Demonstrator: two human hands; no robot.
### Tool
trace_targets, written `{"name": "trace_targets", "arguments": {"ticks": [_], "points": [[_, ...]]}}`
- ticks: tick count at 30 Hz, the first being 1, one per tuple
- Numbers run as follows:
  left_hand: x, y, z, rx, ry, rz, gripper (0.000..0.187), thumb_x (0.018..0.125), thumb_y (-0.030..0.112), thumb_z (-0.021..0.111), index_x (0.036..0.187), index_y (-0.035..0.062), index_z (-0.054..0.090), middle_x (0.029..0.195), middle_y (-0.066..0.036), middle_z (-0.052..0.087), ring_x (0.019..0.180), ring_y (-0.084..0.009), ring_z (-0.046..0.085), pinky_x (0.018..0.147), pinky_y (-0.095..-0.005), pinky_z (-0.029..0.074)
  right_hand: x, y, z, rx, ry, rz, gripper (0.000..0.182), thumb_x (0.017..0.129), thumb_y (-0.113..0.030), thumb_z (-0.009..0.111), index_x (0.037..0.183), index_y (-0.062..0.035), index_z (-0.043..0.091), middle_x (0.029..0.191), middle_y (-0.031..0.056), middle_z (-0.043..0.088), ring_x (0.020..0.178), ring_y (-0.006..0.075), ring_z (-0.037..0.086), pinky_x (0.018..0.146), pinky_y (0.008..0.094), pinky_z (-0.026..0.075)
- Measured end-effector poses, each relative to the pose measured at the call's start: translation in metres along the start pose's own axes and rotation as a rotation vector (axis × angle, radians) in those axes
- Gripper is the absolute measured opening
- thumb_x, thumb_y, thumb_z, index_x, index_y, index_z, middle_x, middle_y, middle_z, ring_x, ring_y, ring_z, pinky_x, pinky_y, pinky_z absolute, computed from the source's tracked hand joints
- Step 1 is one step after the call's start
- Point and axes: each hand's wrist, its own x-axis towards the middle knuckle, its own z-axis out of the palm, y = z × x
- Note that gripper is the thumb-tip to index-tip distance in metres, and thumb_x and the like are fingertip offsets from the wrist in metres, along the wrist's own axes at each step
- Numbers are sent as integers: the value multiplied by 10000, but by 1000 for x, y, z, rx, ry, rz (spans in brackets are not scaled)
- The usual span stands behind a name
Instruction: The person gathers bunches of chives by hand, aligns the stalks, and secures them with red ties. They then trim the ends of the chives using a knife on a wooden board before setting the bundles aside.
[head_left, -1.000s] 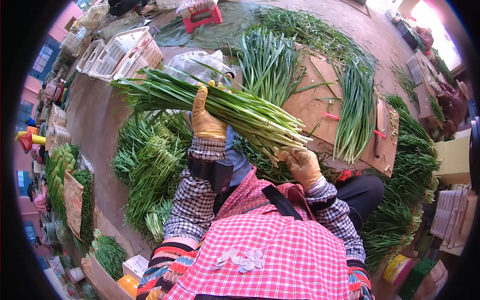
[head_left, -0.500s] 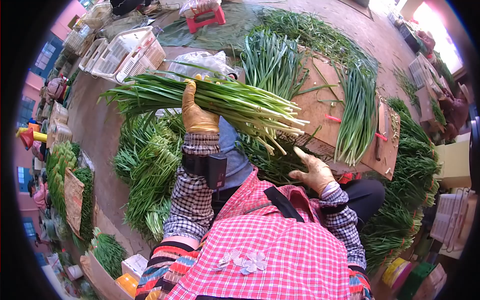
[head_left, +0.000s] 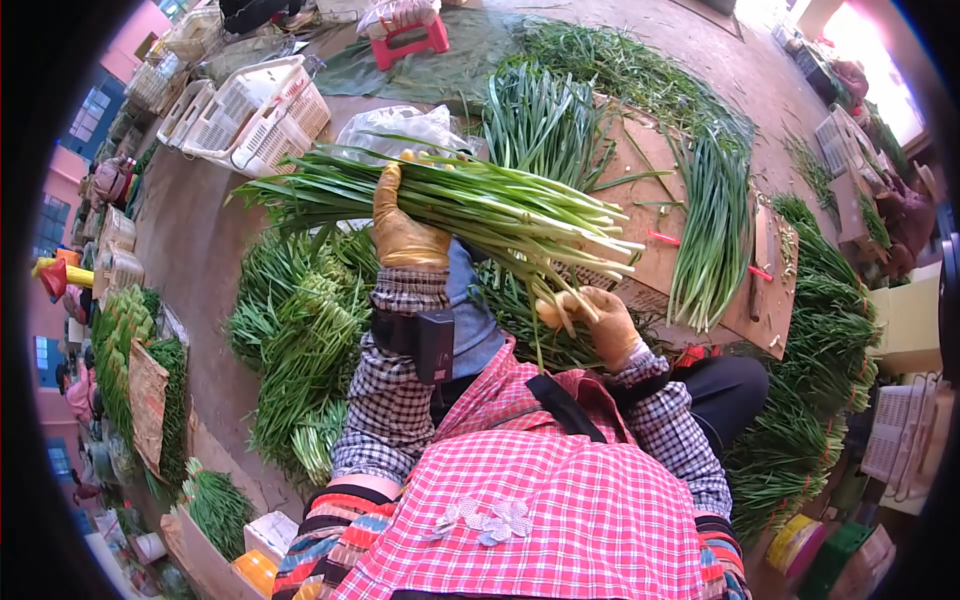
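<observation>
My left hand (head_left: 405,225), in a yellowish glove, is wrapped round a large bundle of long green stalks (head_left: 490,205), pale ends pointing right. Below those ends my right hand (head_left: 598,322), gloved too, has its fingers closed on a few stalks that hang from the bundle. On the wooden board (head_left: 640,190) to the right lie one pile of green stalks (head_left: 540,125) at its left and another (head_left: 712,230) at its right. A knife (head_left: 756,285) and red strips (head_left: 663,238) are there too.
Heaps of greens lie at the left (head_left: 310,340) and right (head_left: 800,430). White crates (head_left: 255,115), a plastic bag (head_left: 405,130) and a red stool (head_left: 408,42) stand beyond. People sit at the far right (head_left: 905,225) and far left.
The bundle and my left hand have shifted slightly right. My right hand has moved up and left, and its spread fingers have closed on hanging stalks.
</observation>
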Motion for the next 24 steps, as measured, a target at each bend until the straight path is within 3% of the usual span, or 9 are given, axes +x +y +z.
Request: {"name": "trace_targets", "arguments": {"ticks": [2,4,5,10,14,18,19,23,24], "points": [[4,6,-1,8,15,40,319,877,248,602,1124,48,609,1118,-120,631,1011,-270,607,934,-472,493,-20,16,-2,507,-147,561,222,911,-177,574,1044,-6,623,952,146,672,890,280,636,802,346,517],[5,11,6,16,95,95,326,873,252,603,1125,45,609,1122,-121,630,1020,-270,604,939,-471,488,-27,5,-19,-371,-582,642,297,865,-171,616,1137,-51,616,894,151,676,899,271,636,816,344,513],[8,14,1,21,39,83,327,871,252,601,1124,45,609,1118,-122,633,1020,-269,605,949,-471,478,-39,9,-16,-477,-567,527,483,822,-230,681,1273,-113,555,977,145,674,941,220,636,852,326,496],[2,7,13,5,28,66,321,867,245,615,1115,42,599,1124,-129,618,1011,-273,596,955,-496,477,-14,-30,-11,219,-136,373,885,728,-272,781,1461,-143,302,1285,145,545,1129,244,571,972,340,434],[0,-3,15,-30,-6,3,319,863,251,622,1108,47,604,1104,-119,630,1004,-267,601,945,-491,482,18,-22,23,814,-76,222,876,767,-457,738,1445,-85,326,1395,88,435,1221,203,476,1001,359,401],[3,-7,14,-58,24,1,306,876,258,588,1109,63,617,1129,-122,636,1018,-274,608,971,-505,459,19,-47,17,1245,-369,200,638,890,-450,601,1305,21,489,1050,57,629,889,122,594,814,272,472],[3,-7,13,-53,43,16,307,877,259,584,1109,62,617,1127,-119,637,1020,-276,607,970,-507,460,15,-57,8,1153,-397,326,545,923,-428,560,1160,62,591,831,18,644,659,62,544,603,202,439],[10,-4,4,-44,56,58,308,879,262,572,1107,60,617,1109,-107,641,1018,-279,606,965,-508,462,-6,-48,-6,1027,-453,368,498,929,-413,555,1063,59,639,792,22,643,536,30,444,430,187,316],[11,-2,2,-46,42,65,308,879,262,570,1106,59,618,1104,-103,642,1016,-278,607,963,-507,463,-10,-48,-18,866,-557,467,475,932,-403,551,1054,46,648,843,29,671,622,58,535,498,210,409]]}}
